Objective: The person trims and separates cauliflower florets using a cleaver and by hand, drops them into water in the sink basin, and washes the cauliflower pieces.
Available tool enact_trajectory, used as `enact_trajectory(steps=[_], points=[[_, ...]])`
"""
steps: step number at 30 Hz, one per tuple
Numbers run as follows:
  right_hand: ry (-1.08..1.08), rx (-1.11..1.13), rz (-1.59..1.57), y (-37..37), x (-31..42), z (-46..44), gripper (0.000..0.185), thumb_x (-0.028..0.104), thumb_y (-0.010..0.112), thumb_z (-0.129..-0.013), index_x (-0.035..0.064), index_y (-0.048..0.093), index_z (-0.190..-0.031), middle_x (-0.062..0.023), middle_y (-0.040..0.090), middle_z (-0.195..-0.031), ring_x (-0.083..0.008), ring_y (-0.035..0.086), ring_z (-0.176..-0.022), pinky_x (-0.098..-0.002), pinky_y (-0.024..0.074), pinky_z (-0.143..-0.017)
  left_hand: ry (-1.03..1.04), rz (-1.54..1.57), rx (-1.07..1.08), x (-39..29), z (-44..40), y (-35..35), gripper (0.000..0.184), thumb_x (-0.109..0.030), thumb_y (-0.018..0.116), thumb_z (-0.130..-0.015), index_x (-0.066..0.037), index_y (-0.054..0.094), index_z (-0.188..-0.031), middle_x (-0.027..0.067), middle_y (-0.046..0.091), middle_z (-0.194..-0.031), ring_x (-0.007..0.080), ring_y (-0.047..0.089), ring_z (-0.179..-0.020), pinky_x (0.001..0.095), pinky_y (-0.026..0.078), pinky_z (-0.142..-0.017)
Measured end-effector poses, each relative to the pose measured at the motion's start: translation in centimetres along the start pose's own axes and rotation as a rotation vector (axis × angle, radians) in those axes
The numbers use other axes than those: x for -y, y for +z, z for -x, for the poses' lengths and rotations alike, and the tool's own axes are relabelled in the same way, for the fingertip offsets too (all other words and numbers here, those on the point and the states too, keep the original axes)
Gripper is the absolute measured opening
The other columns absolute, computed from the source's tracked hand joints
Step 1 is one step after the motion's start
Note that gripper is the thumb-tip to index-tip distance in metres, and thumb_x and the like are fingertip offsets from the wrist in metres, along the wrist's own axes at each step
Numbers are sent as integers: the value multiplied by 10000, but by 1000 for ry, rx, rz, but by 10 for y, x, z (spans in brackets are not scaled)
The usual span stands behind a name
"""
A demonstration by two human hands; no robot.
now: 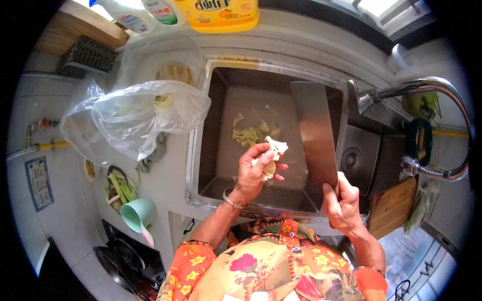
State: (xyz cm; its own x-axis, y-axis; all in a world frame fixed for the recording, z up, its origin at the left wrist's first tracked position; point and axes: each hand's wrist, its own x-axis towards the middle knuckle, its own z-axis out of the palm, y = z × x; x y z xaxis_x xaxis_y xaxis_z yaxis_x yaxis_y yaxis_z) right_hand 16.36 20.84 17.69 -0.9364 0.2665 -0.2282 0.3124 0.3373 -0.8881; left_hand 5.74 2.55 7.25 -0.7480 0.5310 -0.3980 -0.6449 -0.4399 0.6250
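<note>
Over the sink, my left hand [253,170] is closed around a piece of cauliflower [275,146], pale stem side up. My right hand [344,203] grips a cleaver [315,133] near its lower end; the handle is hidden in my fingers. The broad blade points away from me over the right part of the large sink basin [208,150], apart from the cauliflower. Below, cut cauliflower florets [246,136] lie in the basin, which seems to hold water. To the left, a clear plastic bag [135,120] rests on the counter with more pale pieces inside.
A chrome faucet [427,85] arches at the right beside a smaller basin [359,150]. A wooden board [394,208] leans at lower right. On the left counter stand a mint-green cup [136,214] and a basket of green vegetables [120,188]. A yellow detergent bottle [221,15] is at the back.
</note>
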Motion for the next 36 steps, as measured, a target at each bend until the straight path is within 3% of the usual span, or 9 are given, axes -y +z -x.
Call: enact_trajectory(steps=[4,7,11,16,18,24,27,34,36], points=[[16,-36,13,1,-4,-2,117,26,497,-909,12,547,-1014,5,505,-529,-50,460,-411,-234,359,-381,-146,-39,124,-5,0,-1,323,-215,506,-955,-3,542,-1195,147,647,-971,216,659,-739,318,572,-520],[85,-103,-29,7,-1,-12,370,38,558,-885,45,521,-1253,-57,648,-697,-62,561,-516,-238,446,-459,-200,-53,235,-13,5,9,321,-227,505,-955,22,563,-1149,133,653,-942,193,654,-732,301,564,-515],[78,-121,-336,25,-18,-34,466,39,670,-820,47,521,-1261,-13,657,-766,-45,566,-579,-194,469,-478,-307,-171,296,-18,15,20,299,-217,536,-942,16,579,-1124,109,654,-955,189,659,-734,297,559,-516],[124,-73,-398,37,-19,-40,460,8,679,-795,53,545,-1233,0,636,-745,-35,561,-608,-198,460,-499,-272,-223,232,-17,19,15,274,-221,541,-940,-5,574,-1105,100,651,-946,188,660,-724,289,554,-499],[-20,-178,-162,36,-24,-39,452,-5,671,-791,45,551,-1224,-3,621,-707,-29,551,-611,-208,461,-522,-273,-77,82,-20,17,10,268,-237,528,-946,-12,565,-1086,102,645,-924,190,657,-698,288,551,-484],[-58,-191,-15,25,-24,-37,575,34,713,-780,71,506,-1315,-74,674,-751,-55,575,-624,-239,498,-580,-341,-211,-33,-13,2,-6,447,-381,485,-959,-47,412,-1246,177,606,-1029,227,656,-628,300,545,-466],[-149,-200,49,24,-26,-31,553,32,708,-784,69,517,-1302,-65,669,-738,-58,574,-616,-238,493,-571,-419,-231,-89,-7,0,-15,427,-359,460,-972,-37,423,-1250,180,601,-1060,251,664,-682,326,558,-526],[-49,-116,-88,16,-9,-2,416,20,632,-847,14,540,-1253,18,556,-606,-23,500,-522,-200,410,-471,-248,270,131,-14,7,4,363,-92,427,-916,-11,431,-1270,174,542,-1227,331,550,-1122,422,511,-883],[-51,-71,-187,15,0,5,134,4,546,-894,-5,555,-1027,-16,555,-582,-48,484,-426,-202,381,-390,-125,140,229,-14,7,8,365,-84,436,-900,-15,442,-1258,173,525,-1251,342,539,-1137,436,497,-913]])
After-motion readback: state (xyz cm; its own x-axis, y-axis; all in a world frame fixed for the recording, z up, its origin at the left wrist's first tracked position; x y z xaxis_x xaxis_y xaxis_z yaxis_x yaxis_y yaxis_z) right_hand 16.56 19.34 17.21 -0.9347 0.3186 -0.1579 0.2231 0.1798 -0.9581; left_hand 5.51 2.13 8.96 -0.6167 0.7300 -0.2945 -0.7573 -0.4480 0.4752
